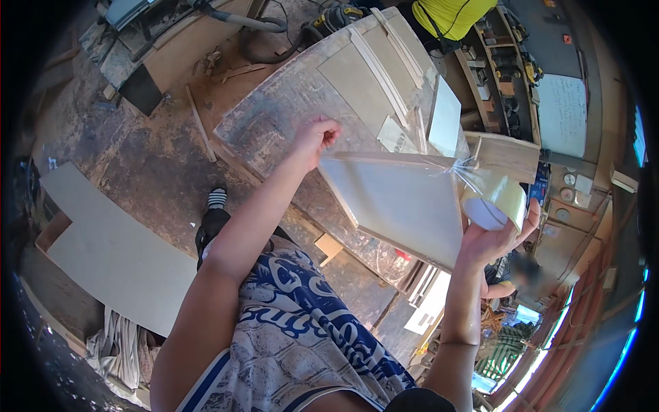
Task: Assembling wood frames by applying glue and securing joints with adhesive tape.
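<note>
A large grey panel with raised wooden edges [405, 196] lies on the workbench before me. My right hand [491, 240] grips a wide roll of clear yellowish stretch film [511, 199] with a white inner core, fingers partly spread round its rim. From the roll, bunched film [468, 168] runs taut to the panel's far right corner. At the panel's far left corner, my left hand [318, 139] is closed with curled fingers; whether anything is inside them is hidden.
The worn workbench [264, 123] carries thin wood strips [379, 72] and a white board [445, 117]. A person in a yellow top [453, 17] stands beyond it; another person [504, 281] is at the right. A curved grey panel [117, 240] lies low at left.
</note>
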Demonstrator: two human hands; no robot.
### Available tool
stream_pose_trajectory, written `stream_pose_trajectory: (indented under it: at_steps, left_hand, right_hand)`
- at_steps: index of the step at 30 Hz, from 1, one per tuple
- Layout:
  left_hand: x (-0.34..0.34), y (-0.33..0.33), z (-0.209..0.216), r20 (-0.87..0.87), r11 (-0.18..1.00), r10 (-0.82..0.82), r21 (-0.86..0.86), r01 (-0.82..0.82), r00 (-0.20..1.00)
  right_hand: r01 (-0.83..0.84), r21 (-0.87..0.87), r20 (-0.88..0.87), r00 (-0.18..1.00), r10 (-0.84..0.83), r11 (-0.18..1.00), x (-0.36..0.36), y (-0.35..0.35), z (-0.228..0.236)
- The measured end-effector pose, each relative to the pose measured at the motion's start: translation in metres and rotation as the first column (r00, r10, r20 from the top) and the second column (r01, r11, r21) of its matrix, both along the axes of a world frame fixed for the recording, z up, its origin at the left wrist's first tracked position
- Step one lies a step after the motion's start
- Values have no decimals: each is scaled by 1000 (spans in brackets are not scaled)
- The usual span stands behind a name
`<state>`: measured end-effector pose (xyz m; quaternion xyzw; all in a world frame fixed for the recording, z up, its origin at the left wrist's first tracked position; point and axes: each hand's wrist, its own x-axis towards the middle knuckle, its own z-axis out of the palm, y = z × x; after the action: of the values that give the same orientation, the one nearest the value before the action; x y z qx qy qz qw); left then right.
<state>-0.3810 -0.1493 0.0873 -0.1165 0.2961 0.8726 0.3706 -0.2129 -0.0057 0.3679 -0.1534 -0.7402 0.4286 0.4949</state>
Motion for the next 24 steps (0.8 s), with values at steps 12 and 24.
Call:
stream_pose_trajectory:
  at_steps: [12, 24]
  left_hand:
    - [46, -1, 6, 52, 989, -126, -71, 130, 991]
    - [39, -17, -3, -503, 764, -254, -628, -148, 826]
  right_hand:
    - [-39, -65, 14, 999, 40, 997, 0, -1, 0]
    - [-31, -93, 24, 999, 33, 995, 1, 0, 1]
